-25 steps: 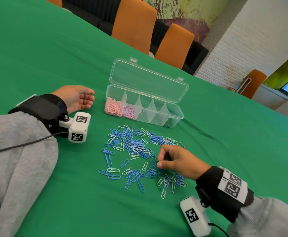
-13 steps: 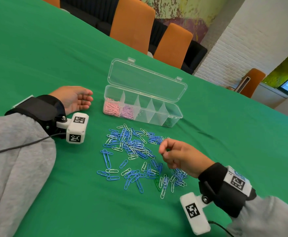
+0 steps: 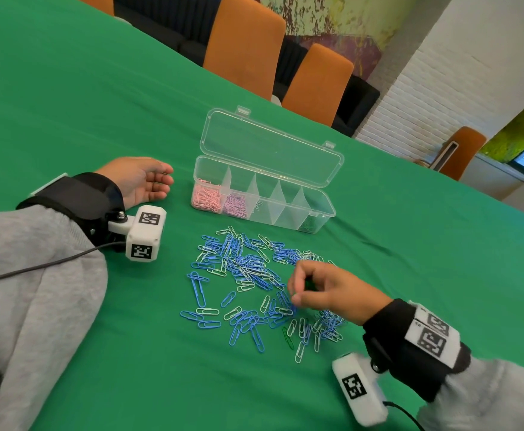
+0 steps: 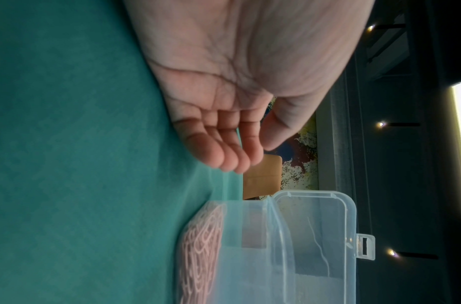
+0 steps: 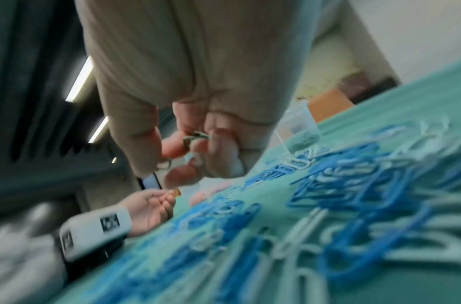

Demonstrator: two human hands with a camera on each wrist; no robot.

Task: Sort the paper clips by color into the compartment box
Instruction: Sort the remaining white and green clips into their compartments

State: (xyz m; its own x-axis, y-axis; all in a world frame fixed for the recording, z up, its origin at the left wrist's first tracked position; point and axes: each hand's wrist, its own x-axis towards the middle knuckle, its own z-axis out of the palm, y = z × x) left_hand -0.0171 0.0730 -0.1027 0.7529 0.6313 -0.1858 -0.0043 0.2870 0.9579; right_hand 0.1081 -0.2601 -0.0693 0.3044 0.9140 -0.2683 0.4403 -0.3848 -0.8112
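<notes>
A clear compartment box (image 3: 286, 219) stands open in the head view. Its left end holds pink clips (image 3: 206, 197), then purple-pink clips (image 3: 236, 205), and the right end holds dark green clips (image 3: 310, 223). In front of it lies a pile of blue and white paper clips (image 3: 248, 272). My right hand (image 3: 298, 289) hovers over the pile's right side, fingers curled round dark green clips (image 5: 195, 136). My left hand (image 3: 149, 181) rests palm up and relaxed on the cloth, left of the box and apart from it, holding nothing (image 4: 237, 144).
One green clip (image 3: 288, 337) lies at the pile's near edge. The table is covered in green cloth (image 3: 99, 104). Orange chairs (image 3: 245, 45) stand along the far edge. The box's lid (image 3: 270, 147) leans back, open.
My right hand has lifted off the pile with its fingers curled over green clips. The left hand has stayed still.
</notes>
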